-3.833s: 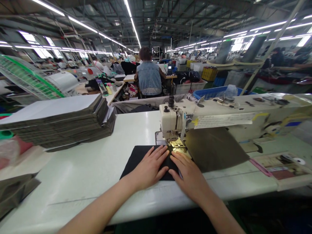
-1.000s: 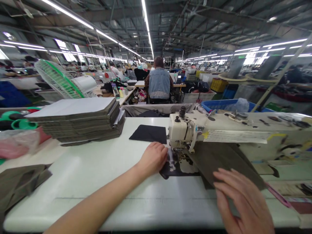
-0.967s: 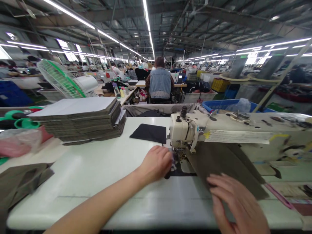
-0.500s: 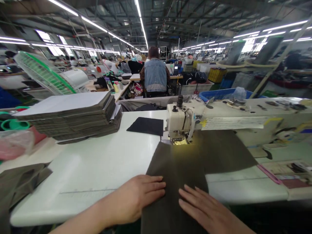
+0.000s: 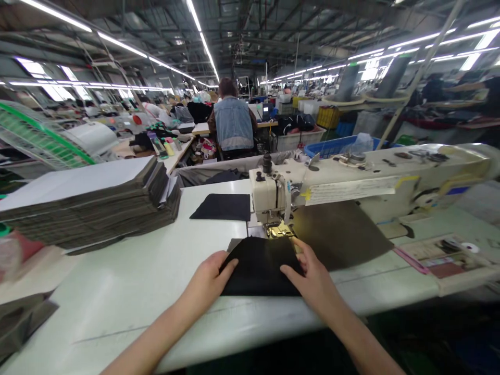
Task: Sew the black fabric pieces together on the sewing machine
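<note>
Both hands grip a black fabric panel (image 5: 261, 268) just in front of the sewing machine's lit presser foot (image 5: 280, 230). At its left edge my left hand (image 5: 214, 268) pinches it, thumb on top and the other fingers mostly hidden underneath. My right hand (image 5: 308, 268) holds the right edge, thumb on top, with the index finger stretched toward the foot. An olive-brown fabric piece (image 5: 336, 234) lies under the machine arm to the right. I cannot tell whether it joins the black panel. A smaller dark piece (image 5: 222, 207) lies flat left of the needle.
The sewing machine (image 5: 332, 177) spans the right side of the white table (image 5: 128, 281). A tall stack of cut fabric (image 5: 89, 208) stands at the left, loose olive fabric (image 5: 23, 317) at the near-left corner. A small-parts tray (image 5: 453, 260) sits at right. A person (image 5: 233, 122) sits ahead.
My hands went from lying flat on olive fabric to pinching the black panel's sides, nearer the presser foot. The fabric hanging toward me is gone from the front edge. The view has shifted right.
</note>
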Demonstrator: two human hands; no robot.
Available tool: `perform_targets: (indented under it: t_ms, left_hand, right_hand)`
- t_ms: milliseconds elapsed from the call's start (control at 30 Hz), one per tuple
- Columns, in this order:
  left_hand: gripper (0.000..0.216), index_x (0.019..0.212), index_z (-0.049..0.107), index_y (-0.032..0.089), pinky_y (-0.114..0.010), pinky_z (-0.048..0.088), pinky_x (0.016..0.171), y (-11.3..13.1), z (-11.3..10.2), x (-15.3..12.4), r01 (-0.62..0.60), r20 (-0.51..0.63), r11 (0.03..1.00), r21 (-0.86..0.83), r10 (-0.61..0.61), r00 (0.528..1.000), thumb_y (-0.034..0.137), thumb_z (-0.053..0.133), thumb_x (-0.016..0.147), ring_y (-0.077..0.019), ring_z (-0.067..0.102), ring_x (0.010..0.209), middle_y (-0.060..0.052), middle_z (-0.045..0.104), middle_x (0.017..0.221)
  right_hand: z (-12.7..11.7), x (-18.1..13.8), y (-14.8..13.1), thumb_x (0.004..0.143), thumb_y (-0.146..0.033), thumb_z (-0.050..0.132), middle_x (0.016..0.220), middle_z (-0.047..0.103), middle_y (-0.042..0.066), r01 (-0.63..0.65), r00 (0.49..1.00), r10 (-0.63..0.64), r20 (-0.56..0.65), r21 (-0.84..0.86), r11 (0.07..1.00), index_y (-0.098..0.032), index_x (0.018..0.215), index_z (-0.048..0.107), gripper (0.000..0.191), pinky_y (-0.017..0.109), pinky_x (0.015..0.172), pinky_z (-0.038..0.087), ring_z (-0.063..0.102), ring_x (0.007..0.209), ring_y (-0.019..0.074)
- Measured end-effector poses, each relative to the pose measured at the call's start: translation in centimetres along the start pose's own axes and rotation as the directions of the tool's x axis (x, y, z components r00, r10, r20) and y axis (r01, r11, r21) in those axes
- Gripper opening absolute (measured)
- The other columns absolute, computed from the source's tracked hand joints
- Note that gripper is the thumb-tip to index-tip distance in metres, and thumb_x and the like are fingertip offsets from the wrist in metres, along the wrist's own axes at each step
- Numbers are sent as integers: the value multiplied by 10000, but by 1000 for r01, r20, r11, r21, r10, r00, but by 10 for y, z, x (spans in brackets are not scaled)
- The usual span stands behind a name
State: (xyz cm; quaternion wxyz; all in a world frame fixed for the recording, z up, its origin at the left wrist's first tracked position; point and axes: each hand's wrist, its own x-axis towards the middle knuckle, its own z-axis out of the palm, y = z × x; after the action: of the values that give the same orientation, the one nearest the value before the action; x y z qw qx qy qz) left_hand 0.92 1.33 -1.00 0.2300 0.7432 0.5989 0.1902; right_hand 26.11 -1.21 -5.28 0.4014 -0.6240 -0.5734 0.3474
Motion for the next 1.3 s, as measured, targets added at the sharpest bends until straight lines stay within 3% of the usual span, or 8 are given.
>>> perform_targets:
  t_ms: [167,233,767,933,1133,1200,1267,1300]
  left_hand:
    - [218,799,513,238,-330,478,683,3,4,-7,54,5,994,93,-55,998,394,425,924,-242,658,725,-29,652,733]
    - [205,805,486,244,-324,465,662,5,2,-11,91,0,990,105,-92,996,391,421,933,-241,654,695,-20,637,705]
    - [155,859,503,227,-313,451,675,13,-1,-1,135,84,958,252,-160,983,323,442,964,-262,698,770,-52,695,776]
    - [285,921,536,204,-334,476,704,17,-11,6,243,39,927,284,-264,964,407,360,1019,-287,716,816,-93,722,817]
    - [239,1006,585,168,-376,523,717,17,-15,6,239,63,808,539,-321,945,350,430,1002,-311,726,834,-130,739,886]
    - [239,1117,584,149,-441,552,762,16,-12,4,191,-29,788,585,-216,976,309,486,968,-339,719,907,-166,728,1016]
    - [325,1244,556,152,-508,534,922,16,-5,4,-6,-87,832,555,65,994,184,501,925,-353,650,1145,-193,647,1276]
    - [396,1305,532,165,-513,497,1014,17,1,4,-151,-75,849,507,218,973,130,486,913,-336,576,1272,-183,572,1400]
  right_hand:
    - [6,-5,1,881,-274,544,988,746,57,170,985,-174,-14,-137,976,-235,992,674,175,371,863,555,714,943,231]
    - [5,-7,0,899,-249,522,959,752,57,235,971,-239,-9,-161,959,-225,918,684,165,363,843,560,718,902,223]
    - [6,3,-2,883,-188,559,931,768,61,211,974,-225,-9,-311,927,-211,911,717,163,364,813,574,739,871,238]
    - [4,0,0,903,-188,549,933,745,72,306,947,-322,27,-385,870,-219,942,718,176,350,749,583,731,834,240]
    - [1,-5,0,910,-180,556,979,687,103,410,886,-462,25,-506,759,-216,973,718,178,400,773,598,692,871,253]
    - [-1,-5,-1,911,-170,556,1101,673,127,476,837,-546,31,-534,699,-219,971,721,182,451,867,584,662,1022,283]
    - [-1,-5,-1,917,-145,543,1152,675,123,528,807,-588,58,-516,674,-213,1001,722,209,471,945,559,641,1099,282]
    - [-1,-5,-1,919,-134,538,1139,685,117,543,803,-592,72,-498,676,-206,1019,721,221,467,961,554,646,1091,272]
